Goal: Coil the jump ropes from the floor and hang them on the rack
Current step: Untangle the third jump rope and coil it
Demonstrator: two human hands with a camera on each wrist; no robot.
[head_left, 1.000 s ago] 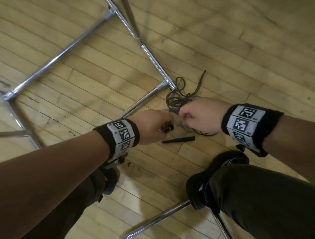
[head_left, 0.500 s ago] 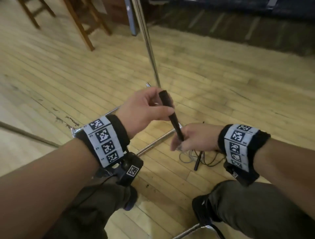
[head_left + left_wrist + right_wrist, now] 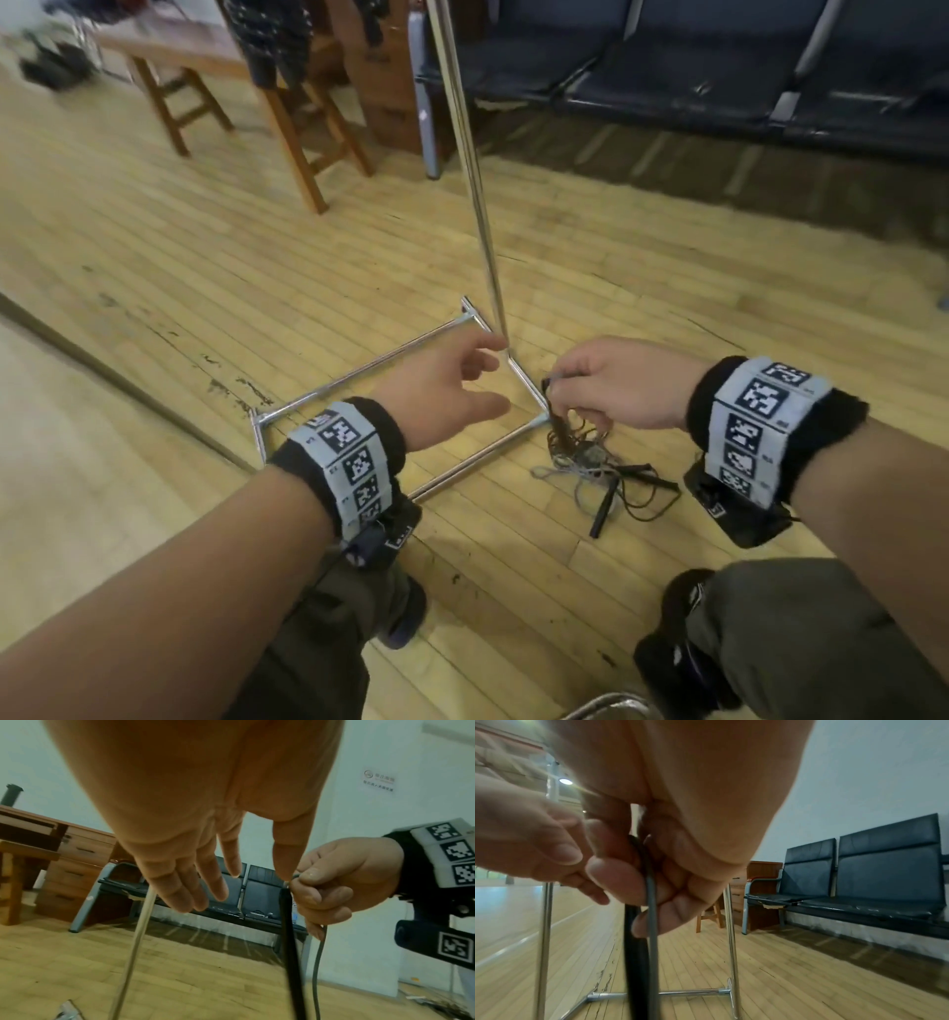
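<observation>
A tangle of dark and grey jump ropes [image 3: 590, 462] lies on the wooden floor by the chrome rack's base [image 3: 390, 365]. My right hand [image 3: 611, 383] pinches the top of a black handle [image 3: 289, 939] and its grey cord [image 3: 318, 963], both hanging down toward the tangle; in the right wrist view the handle [image 3: 635, 959] and cord [image 3: 653, 923] run between my fingers. My left hand [image 3: 452, 388] hovers just left of it, fingers spread and straight, holding nothing. The rack's upright pole [image 3: 472, 169] rises behind both hands.
A second black handle [image 3: 603, 506] lies on the floor by the tangle. A row of dark seats [image 3: 719, 67] lines the far wall, with wooden stools [image 3: 287, 113] and a desk at the back left. My knees and shoes are at the bottom.
The left hand has let go of the black handle and opened. The right hand now holds the handle's top with the cord. The head view has tilted up.
</observation>
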